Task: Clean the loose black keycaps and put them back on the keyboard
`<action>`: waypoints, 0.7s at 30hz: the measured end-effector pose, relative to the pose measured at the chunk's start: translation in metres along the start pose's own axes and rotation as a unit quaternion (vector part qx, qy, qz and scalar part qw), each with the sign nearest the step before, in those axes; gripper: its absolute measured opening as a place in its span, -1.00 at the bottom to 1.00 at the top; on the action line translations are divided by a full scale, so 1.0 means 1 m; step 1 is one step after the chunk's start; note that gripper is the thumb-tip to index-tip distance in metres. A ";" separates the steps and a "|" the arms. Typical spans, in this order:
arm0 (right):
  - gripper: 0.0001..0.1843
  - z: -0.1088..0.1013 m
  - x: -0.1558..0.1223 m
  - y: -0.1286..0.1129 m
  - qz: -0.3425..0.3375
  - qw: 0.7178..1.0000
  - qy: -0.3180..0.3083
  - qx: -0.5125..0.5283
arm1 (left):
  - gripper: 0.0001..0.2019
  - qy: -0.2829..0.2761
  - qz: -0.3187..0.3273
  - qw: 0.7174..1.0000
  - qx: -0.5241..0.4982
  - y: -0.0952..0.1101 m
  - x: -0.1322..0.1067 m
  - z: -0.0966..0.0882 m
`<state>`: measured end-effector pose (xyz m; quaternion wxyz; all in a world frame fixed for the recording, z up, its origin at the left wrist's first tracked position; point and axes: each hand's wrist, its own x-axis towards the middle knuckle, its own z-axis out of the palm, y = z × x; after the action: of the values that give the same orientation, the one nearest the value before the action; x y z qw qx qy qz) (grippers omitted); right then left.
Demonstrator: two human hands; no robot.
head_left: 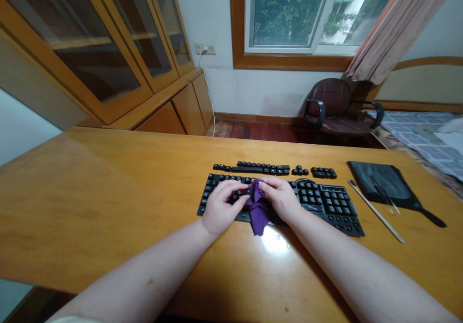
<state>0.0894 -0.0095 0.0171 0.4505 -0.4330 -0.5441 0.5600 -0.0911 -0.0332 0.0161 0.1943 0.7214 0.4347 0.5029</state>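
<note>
A black keyboard (311, 196) lies on the wooden table in front of me, with some keycaps off along its near edge. Above its middle, my right hand (284, 198) grips a crumpled purple cloth (259, 213), whose loose end hangs over the keyboard's front edge. Close beside the cloth, my left hand (224, 205) has thumb and index finger curled together in a pinch. Whatever sits between those fingertips is too small and dark to make out. Both hands cover part of the keys. Behind the keyboard, loose black keycaps (278, 169) are laid out in rows.
On the right lie a thin brush (378, 213), a black pouch (382, 182) and a thin wire tool (391, 202) on the pouch. Beyond the table (108, 193) stand an armchair (331, 103) and a bed (419, 137). A glass-fronted cabinet (144, 79) is at the left.
</note>
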 end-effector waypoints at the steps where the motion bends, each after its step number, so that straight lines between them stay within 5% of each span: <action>1: -0.72 0.001 -0.001 -0.001 -0.001 1.000 0.011 -0.010 | -0.83 0.008 -0.022 0.999 -0.023 -0.002 -0.001 0.002; 6: -0.83 0.005 -0.005 -0.005 -0.088 0.989 -0.029 -0.112 | -0.84 -0.001 -0.090 0.995 -0.051 -0.006 -0.005 0.005; 12: -0.87 0.007 -0.005 -0.003 -0.120 0.980 0.009 -0.158 | -0.79 -0.037 -0.026 0.998 0.038 0.002 -0.002 -0.001; 21: -0.85 0.007 -0.005 -0.004 -0.160 0.970 -0.001 -0.182 | -0.79 0.004 -0.109 0.988 -0.110 0.001 -0.002 0.006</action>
<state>0.0843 -0.0163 0.0214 0.4473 -0.4141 -0.6998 0.3724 -0.0856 -0.0348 0.0132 0.3245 0.6419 0.4540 0.5259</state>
